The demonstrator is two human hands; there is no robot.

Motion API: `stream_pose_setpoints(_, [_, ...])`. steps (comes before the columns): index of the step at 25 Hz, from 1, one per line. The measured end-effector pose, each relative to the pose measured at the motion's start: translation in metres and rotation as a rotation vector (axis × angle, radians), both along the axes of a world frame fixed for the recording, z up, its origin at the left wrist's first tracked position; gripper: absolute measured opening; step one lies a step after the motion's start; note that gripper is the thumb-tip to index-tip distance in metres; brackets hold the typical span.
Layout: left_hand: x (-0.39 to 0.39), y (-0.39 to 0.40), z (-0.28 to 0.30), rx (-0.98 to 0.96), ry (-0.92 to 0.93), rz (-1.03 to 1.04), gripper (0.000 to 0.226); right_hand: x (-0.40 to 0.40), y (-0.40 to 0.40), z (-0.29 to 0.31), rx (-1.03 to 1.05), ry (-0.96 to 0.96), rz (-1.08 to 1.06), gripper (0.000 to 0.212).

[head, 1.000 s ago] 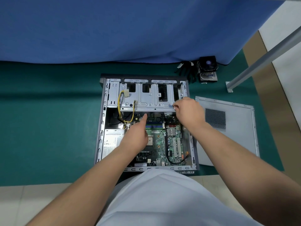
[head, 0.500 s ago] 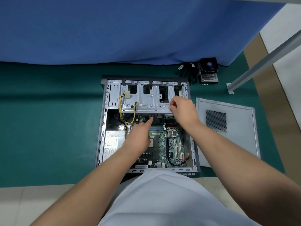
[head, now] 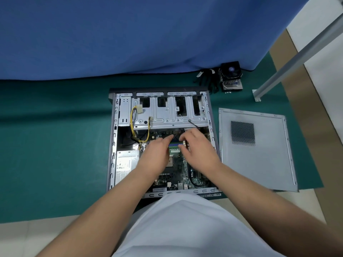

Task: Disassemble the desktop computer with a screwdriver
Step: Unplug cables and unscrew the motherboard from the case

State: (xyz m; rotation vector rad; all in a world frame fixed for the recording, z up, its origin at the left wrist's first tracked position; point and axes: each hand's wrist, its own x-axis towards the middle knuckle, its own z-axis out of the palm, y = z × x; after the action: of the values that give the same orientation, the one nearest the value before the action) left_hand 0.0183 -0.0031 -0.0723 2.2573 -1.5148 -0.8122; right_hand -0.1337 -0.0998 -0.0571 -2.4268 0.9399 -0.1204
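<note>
The open desktop case [head: 113, 145] lies on a green mat. Inside it are the green motherboard [head: 178, 164], a metal drive cage [head: 167, 115] at the far end and a power supply [head: 126, 164] at the left. My left hand [head: 157, 153] reaches over the board, its fingers stretched toward the memory slots [head: 174, 144]. Beside it, my right hand [head: 199, 147] is curled over the same slots and grips the screwdriver [head: 193, 123]. The dark shaft sticks out past my fingers onto the cage's edge. The handle is hidden under my hand.
The removed side panel [head: 259, 154] lies flat to the right of the case. A cooler fan [head: 231, 75], black cables [head: 209, 80] and a few screws [head: 228, 92] sit at the back right. A metal leg [head: 297, 54] slants at the right. Yellow wires [head: 133, 123] loop inside the case.
My right hand has come back from the drive cage to the memory slots, beside my left hand. The left hand has stayed over the board. The view has shifted slightly.
</note>
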Motion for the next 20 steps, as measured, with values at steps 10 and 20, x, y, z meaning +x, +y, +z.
stream_pose_setpoints(10, [0.011,0.020,-0.001,0.163,0.127,-0.102,0.045,0.027,0.032,-0.027,0.376,0.077,-0.080,0.042])
stream_pose_setpoints(20, [0.103,0.036,-0.003,-0.065,-0.588,-0.265,0.040,0.028,0.049,-0.038,0.175,0.381,-0.196,0.035])
